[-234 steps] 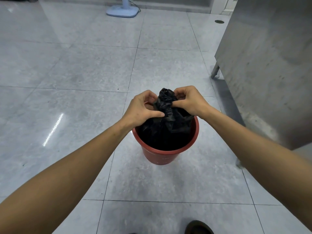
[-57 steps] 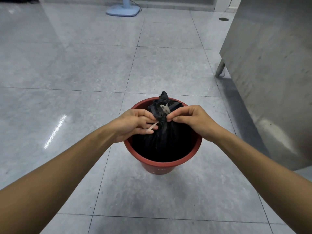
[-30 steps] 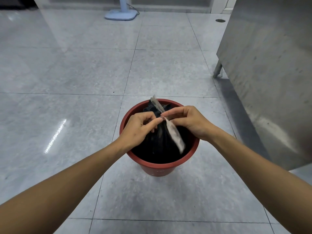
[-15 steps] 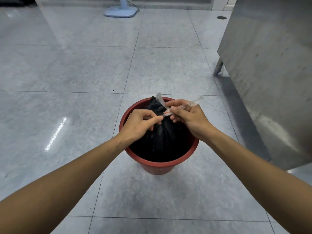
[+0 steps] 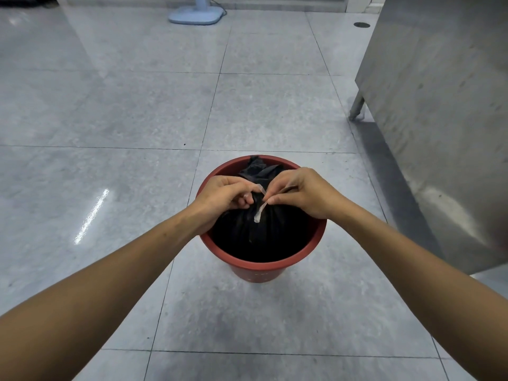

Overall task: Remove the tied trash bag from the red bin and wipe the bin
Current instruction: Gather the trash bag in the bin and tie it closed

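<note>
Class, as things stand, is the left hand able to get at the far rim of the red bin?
Probably yes. The left hand pinches the bag neck just above the bin; nothing covers the far rim, though it must release the bag first.

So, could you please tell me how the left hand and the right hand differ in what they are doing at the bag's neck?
The left hand is curled around the gathered neck of the black bag, while the right hand pinches a pale strip between fingertips. The left hand's fingers are closed like a fist; the right hand's are more extended. Both sit above the red bin.
</note>
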### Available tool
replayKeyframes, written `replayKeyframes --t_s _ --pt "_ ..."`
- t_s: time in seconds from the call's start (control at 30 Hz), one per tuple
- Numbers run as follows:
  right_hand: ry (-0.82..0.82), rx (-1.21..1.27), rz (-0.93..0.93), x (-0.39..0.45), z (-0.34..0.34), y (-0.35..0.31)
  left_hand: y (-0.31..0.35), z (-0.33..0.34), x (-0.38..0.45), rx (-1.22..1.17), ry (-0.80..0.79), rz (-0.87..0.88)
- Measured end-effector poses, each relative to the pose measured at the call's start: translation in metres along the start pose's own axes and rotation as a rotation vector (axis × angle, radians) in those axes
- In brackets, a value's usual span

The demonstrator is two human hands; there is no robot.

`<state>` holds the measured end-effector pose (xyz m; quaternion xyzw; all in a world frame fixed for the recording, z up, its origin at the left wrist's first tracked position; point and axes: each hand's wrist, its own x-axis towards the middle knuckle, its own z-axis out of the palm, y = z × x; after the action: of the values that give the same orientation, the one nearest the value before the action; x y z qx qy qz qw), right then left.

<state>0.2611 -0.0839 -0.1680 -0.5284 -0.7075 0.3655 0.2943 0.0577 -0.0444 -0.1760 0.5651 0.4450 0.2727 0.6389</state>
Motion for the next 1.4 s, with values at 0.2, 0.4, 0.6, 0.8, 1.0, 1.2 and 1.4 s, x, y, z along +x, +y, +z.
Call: replayKeyframes --t_s 0.2,0.4,0.6,0.8,1.0,1.2,1.4 --pt "0.204 -0.330 -0.037 0.004 0.013 0.003 -0.001 -0.001 -0.002 0.057 -0.048 -0.020" --pt "0.378 -0.385 -0.227 0.003 0.022 0.008 -0.003 -0.002 -0.003 0.145 -0.068 -0.010" --pt "0.387 -0.281 -0.257 0.002 0.021 0.010 -0.002 0.000 -0.001 0.135 -0.047 0.017" --pt "0.360 0.086 -0.027 -0.007 0.001 0.018 0.002 -0.010 -0.016 0.474 0.093 0.313" --pt "0.355 -0.220 0.052 -0.010 -0.018 0.019 0.009 -0.027 -0.039 0.774 -0.067 0.589" --pt "0.399 -0.440 0.142 -0.001 -0.022 0.017 0.009 -0.034 -0.054 0.812 -0.060 0.627" --pt "0.457 -0.600 0.184 0.008 -0.025 0.017 0.005 -0.036 -0.064 0.794 -0.060 0.584"
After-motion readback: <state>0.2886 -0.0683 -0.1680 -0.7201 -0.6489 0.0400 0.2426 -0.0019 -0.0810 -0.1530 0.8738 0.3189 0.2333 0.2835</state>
